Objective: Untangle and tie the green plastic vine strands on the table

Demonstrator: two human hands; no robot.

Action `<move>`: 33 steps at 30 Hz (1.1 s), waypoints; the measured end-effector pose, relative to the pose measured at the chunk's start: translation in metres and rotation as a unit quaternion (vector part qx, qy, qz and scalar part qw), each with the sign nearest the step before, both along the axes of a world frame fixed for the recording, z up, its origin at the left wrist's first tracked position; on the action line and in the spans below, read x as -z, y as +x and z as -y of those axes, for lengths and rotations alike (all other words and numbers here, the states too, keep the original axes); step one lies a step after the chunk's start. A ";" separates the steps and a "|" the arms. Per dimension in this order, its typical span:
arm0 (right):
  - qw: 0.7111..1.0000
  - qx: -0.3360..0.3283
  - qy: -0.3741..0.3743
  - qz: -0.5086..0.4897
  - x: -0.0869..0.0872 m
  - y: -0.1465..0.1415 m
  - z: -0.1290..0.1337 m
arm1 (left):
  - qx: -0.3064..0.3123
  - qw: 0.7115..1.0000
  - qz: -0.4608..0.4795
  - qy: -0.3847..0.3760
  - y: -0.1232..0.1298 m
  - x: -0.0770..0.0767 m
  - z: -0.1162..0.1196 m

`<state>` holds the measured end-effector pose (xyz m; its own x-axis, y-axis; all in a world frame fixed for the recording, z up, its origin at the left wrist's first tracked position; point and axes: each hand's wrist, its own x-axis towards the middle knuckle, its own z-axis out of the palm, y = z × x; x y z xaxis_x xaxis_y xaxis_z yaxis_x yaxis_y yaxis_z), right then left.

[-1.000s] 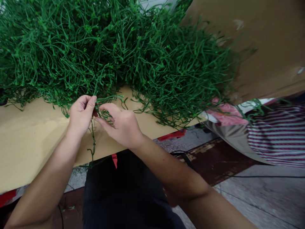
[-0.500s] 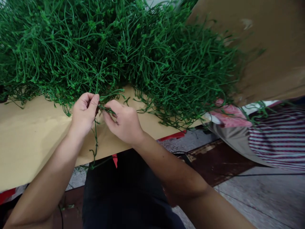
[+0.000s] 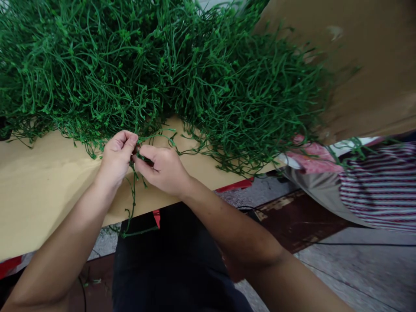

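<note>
Two bare hands at work over a tan table (image 3: 48,190), seen from the head. The left hand (image 3: 118,155) has its thumb and forefinger clamped on a green stem (image 3: 133,193), which hangs from the fingertips past the table's near edge, its lower end in front of dark trousers (image 3: 169,268). The right hand (image 3: 165,169) meets the left at the fingertips, thumb and forefinger curved toward each other; whether they grip the stem cannot be told, the contact being hidden. Behind the hands, a pile (image 3: 156,65) of similar green stems covers the table's far side. At right, a brown board (image 3: 367,73) bears a pale mark (image 3: 335,32), too blurred to read; below it lie pink cloth (image 3: 313,157) and striped cloth (image 3: 377,186), crossed by loose strands
</note>
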<state>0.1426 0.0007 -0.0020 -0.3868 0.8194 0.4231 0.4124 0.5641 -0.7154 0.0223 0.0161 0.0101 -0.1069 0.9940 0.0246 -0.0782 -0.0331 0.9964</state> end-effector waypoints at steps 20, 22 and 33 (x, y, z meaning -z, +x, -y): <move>0.864 0.465 0.019 0.195 -0.081 0.158 -0.065 | 0.025 0.999 0.023 -0.027 -0.017 -0.013 -0.005; 0.830 0.508 -0.008 0.230 -0.081 0.167 -0.067 | 0.017 0.999 0.016 -0.023 -0.016 -0.013 -0.005; 0.979 0.076 0.182 0.045 0.008 -0.004 0.007 | 0.012 1.000 -0.013 -0.019 -0.009 -0.007 -0.004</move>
